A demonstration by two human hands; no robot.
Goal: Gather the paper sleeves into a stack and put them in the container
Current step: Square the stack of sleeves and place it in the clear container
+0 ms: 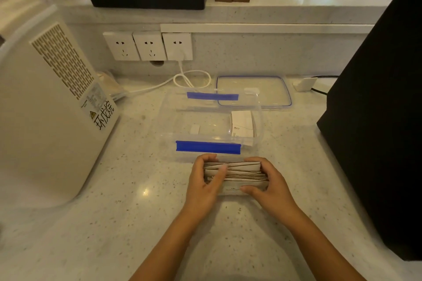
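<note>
Two bare hands closed on one bundle, forearms reaching in from below.

The left hand (203,180) wraps the left end of the stack of paper sleeves (237,174), thumb laid across its top; the right hand (269,186) cups the right end, fingers curled behind and thumb pressed along the near edge. Both wrists sit low, forearms angled inward.

Single head view, looking forward and down, close over the countertop (114,223)

Clear glossy plastic container (257,118), paper sleeves (237,172)
</note>
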